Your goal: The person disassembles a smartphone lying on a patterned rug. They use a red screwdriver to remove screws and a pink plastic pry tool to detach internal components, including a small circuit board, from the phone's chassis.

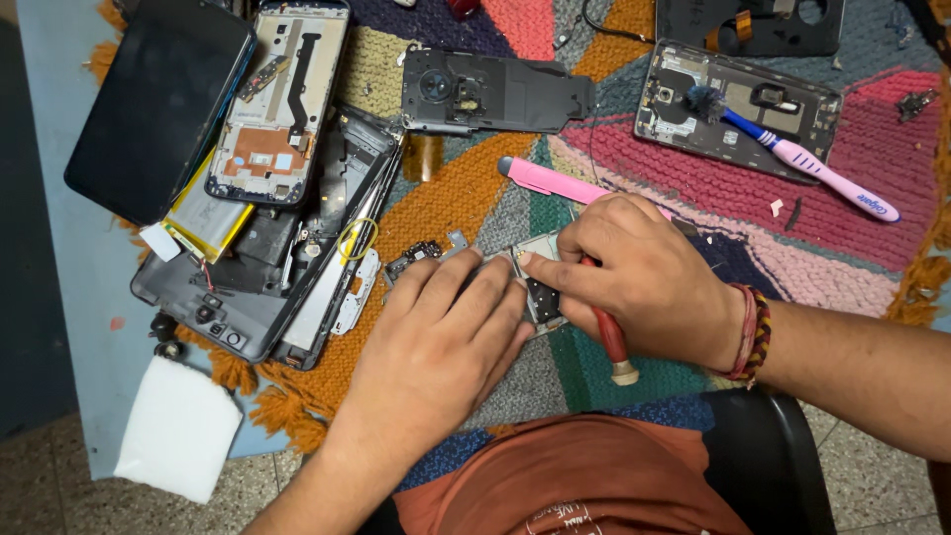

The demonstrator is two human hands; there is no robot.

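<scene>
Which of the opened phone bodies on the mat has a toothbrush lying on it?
The grey phone body at the upper right: the pink and blue toothbrush rests across it. The others carry none.

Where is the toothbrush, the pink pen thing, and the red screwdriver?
toothbrush (827,173): head view, on its pink handle.
pink pen-shaped tool (543,178): head view, on the pink barrel, left of the right hand (644,277).
red-handled screwdriver (612,342): head view, on the red handle below that hand.

Probably a phone-repair bench: dismantled phones (287,109) everywhere.
</scene>
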